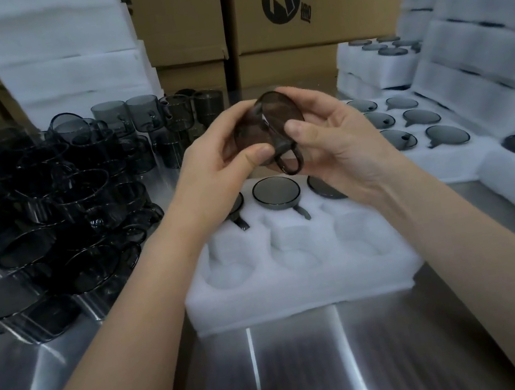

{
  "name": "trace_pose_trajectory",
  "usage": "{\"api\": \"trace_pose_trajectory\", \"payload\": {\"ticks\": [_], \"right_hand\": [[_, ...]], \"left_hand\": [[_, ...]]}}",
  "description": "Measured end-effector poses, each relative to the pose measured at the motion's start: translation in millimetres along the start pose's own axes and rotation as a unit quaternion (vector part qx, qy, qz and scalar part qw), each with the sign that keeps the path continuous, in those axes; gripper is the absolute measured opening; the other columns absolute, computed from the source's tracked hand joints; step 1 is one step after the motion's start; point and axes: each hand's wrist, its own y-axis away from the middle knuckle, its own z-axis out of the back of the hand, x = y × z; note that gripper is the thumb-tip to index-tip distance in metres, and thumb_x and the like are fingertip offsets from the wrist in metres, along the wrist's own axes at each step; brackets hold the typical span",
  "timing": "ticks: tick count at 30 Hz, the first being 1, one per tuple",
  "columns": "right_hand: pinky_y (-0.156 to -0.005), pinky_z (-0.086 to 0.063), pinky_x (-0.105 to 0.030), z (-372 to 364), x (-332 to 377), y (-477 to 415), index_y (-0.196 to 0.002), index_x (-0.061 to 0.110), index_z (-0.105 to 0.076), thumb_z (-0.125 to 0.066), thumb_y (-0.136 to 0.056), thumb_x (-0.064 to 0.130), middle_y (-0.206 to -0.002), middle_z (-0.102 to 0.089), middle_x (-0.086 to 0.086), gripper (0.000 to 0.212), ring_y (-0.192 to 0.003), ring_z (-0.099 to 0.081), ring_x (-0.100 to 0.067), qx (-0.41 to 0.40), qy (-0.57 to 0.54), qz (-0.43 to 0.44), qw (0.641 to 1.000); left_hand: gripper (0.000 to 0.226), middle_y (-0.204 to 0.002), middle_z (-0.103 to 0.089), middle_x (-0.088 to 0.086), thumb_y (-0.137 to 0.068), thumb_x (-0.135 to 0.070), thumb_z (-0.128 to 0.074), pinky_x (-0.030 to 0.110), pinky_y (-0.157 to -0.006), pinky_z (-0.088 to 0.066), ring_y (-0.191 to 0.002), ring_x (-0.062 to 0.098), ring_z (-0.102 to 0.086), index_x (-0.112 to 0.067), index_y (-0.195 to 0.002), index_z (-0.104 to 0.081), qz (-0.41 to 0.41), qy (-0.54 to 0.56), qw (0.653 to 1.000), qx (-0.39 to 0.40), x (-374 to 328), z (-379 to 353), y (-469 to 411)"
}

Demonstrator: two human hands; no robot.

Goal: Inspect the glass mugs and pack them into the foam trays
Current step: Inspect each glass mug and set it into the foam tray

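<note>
The smoked glass mug [267, 126] is held up in the air between both hands, above the far row of the foam tray [298, 292] that lies in front on the table [311, 371]. The left grip [216, 157] is curled around the body of the mug, with its thumb pressed on the wall close to the handle [289, 161]. The right grip [338, 141] is closed on the opposite side, with its thumb laid near the edge of the round end.

The mug is tilted. Its long axis runs from the lower left to the upper right, and one round end is turned up and to the right. It cannot be told whether this end is the mouth or the base. The handle is pointed down, toward the tray and the person.

It is judged that the inspection step is in hand and that this mug is not yet packed. In the tray, the far row is filled with three packed mugs [275, 190], their handles laid in the slots toward the near side. The three near pockets [295, 251] are empty, so about half of this tray is done.

To the left, a large group of loose mugs [64, 198] is left for inspection. To the right, filled trays [407, 124] are seen, some of them stacked. Behind, blank foam stacks [59, 57] and cardboard boxes [289, 21] are stored.
</note>
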Motion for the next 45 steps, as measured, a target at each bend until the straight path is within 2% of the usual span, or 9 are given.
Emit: {"api": "trace_pose_trajectory", "payload": {"ticks": [6, 12, 17, 25, 28, 31, 34, 40, 45], "right_hand": [[-0.041, -0.046, -0.030, -11, -3, 2, -0.082, 0.012, -0.051, -0.068, -0.085, 0.024, -0.083, -0.065, -0.015, 0.020, -0.063, -0.062, -0.031, -0.133, 0.077, 0.051, 0.987], [-0.061, -0.049, -0.037, -12, -3, -1, -0.088, 0.016, -0.047, -0.066, -0.089, 0.030, -0.091, -0.055, -0.015, 0.024, -0.084, -0.056, -0.028, -0.092, 0.037, 0.022, 0.995], [-0.059, -0.049, -0.019, -15, -4, 2, -0.100, 0.019, -0.047, -0.074, -0.077, 0.023, -0.078, -0.065, 0.004, 0.036, -0.068, -0.063, -0.007, -0.100, 0.185, 0.057, 0.976], [-0.072, -0.057, -0.041, -15, 1, -2, -0.130, 0.010, -0.056, -0.038, -0.106, 0.027, -0.128, -0.062, -0.021, 0.034, -0.102, -0.068, -0.036, -0.072, -0.069, -0.044, 0.994], [-0.069, -0.055, -0.033, -21, -3, -2, -0.128, 0.014, -0.058, -0.036, -0.104, 0.038, -0.121, -0.067, -0.013, 0.041, -0.103, -0.069, -0.026, -0.056, 0.012, -0.046, 0.997], [-0.068, -0.056, -0.032, -22, -8, -2, -0.109, 0.025, -0.064, -0.059, -0.083, 0.053, -0.098, -0.072, 0.009, 0.038, -0.092, -0.070, -0.011, -0.078, 0.166, 0.040, 0.982], [-0.084, -0.055, -0.033, -18, -14, -1, -0.108, 0.039, -0.052, -0.070, -0.068, 0.059, -0.099, -0.067, 0.018, 0.048, -0.100, -0.065, -0.005, -0.072, 0.306, 0.090, 0.945], [-0.071, -0.043, -0.004, -19, -17, 1, -0.114, 0.040, -0.043, -0.057, -0.082, 0.061, -0.093, -0.058, 0.040, 0.041, -0.089, -0.060, 0.011, -0.075, 0.400, 0.146, 0.902], [-0.077, -0.041, -0.007, -19, -16, 1, -0.114, 0.035, -0.052, -0.046, -0.091, 0.054, -0.096, -0.059, 0.034, 0.030, -0.094, -0.058, 0.008, -0.092, 0.404, 0.175, 0.893]], "left_hand": [[0.056, -0.130, -0.059, 0.002, -0.084, -0.019, -0.064, 0.039, -0.107, -0.044, -0.123, 0.012, -0.055, -0.014, -0.138, -0.050, -0.020, -0.083, 0.995, 0.048, -4, -6, 0], [0.062, -0.143, -0.047, 0.000, -0.085, -0.006, -0.069, 0.040, -0.113, -0.037, -0.137, 0.013, -0.041, -0.012, -0.142, -0.046, -0.067, -0.133, 0.987, 0.053, 1, -5, 0], [0.071, -0.141, -0.047, -0.004, -0.086, -0.001, -0.067, 0.034, -0.107, -0.045, -0.129, 0.011, -0.049, -0.023, -0.146, -0.037, -0.042, -0.080, 0.996, 0.017, 1, -5, 0], [0.098, -0.150, -0.040, -0.006, -0.070, -0.025, -0.086, 0.026, -0.114, -0.034, -0.136, -0.001, -0.039, -0.024, -0.150, -0.029, -0.033, -0.106, 0.994, -0.004, -1, -7, 1], [0.087, -0.140, -0.052, -0.006, -0.071, -0.019, -0.085, 0.025, -0.110, -0.039, -0.128, 0.002, -0.048, -0.020, -0.146, -0.040, -0.049, -0.146, 0.988, -0.021, -4, -9, 2], [0.081, -0.135, -0.056, -0.011, -0.073, -0.012, -0.079, 0.013, -0.104, -0.038, -0.123, -0.003, -0.051, -0.019, -0.145, -0.043, -0.059, -0.171, 0.983, -0.027, -7, -10, 4], [0.083, -0.131, -0.054, -0.013, -0.070, -0.005, -0.074, 0.003, -0.097, -0.034, -0.119, -0.007, -0.048, -0.020, -0.145, -0.042, -0.065, -0.191, 0.979, -0.004, -8, -10, 5], [0.081, -0.141, -0.054, 0.001, -0.070, -0.001, -0.074, 0.018, -0.106, -0.039, -0.127, 0.007, -0.051, -0.018, -0.144, -0.045, -0.056, -0.193, 0.980, 0.004, -11, -10, 4], [0.082, -0.142, -0.054, 0.006, -0.071, -0.002, -0.076, 0.019, -0.106, -0.040, -0.128, 0.007, -0.050, -0.021, -0.144, -0.044, -0.055, -0.177, 0.983, -0.008, -12, -11, 4]]}}
